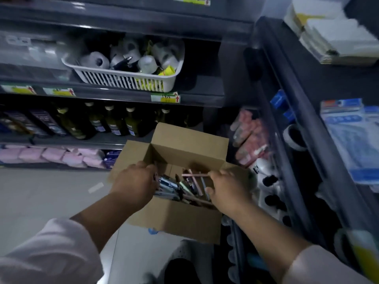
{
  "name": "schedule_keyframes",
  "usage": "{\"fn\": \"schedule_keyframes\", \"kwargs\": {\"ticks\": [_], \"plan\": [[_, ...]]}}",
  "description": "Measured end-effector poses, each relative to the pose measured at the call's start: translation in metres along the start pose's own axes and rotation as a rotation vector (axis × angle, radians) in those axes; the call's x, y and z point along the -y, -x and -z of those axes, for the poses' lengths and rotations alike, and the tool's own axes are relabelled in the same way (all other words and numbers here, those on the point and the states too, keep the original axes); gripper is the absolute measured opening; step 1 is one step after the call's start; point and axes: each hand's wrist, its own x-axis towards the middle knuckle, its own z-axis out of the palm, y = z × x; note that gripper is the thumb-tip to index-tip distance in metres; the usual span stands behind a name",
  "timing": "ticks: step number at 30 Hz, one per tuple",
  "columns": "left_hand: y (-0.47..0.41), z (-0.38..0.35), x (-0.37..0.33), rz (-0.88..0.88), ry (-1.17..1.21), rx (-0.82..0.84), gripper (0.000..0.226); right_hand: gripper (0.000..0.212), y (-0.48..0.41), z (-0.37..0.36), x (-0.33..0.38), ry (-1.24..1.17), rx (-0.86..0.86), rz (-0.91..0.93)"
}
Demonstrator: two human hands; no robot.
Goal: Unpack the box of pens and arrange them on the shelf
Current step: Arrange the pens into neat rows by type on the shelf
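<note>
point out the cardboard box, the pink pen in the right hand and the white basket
cardboard box (176,220), head view, on its near outer wall
pink pen (194,175), head view, mid-shaft, left of the right hand (227,189) fingertips
white basket (127,79), head view, on its slatted front wall

Both hands — left hand (133,181), right hand (226,187) — inside open cardboard box (176,220) of pens (185,186)

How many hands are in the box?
2. The left hand reaches into the left side of the box, over the pens. The right hand is at the right side, pinching a pink pen.
</note>
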Motion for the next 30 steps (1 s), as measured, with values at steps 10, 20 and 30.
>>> {"fn": "schedule_keyframes", "kwargs": {"ticks": [10,20,30], "plan": [[-0.137,-0.106,0.021,-0.171,-0.104,0.248,0.041,0.035,-0.131,-0.098,-0.019,-0.097,0.196,-0.073],[-0.201,-0.227,0.040,-0.334,-0.032,0.465,0.061,0.071,-0.194,-0.211,-0.048,-0.085,0.206,-0.016],[-0.220,-0.247,0.041,-0.388,-0.218,0.439,0.071,0.037,-0.202,-0.235,-0.053,-0.032,0.162,-0.275]]}}
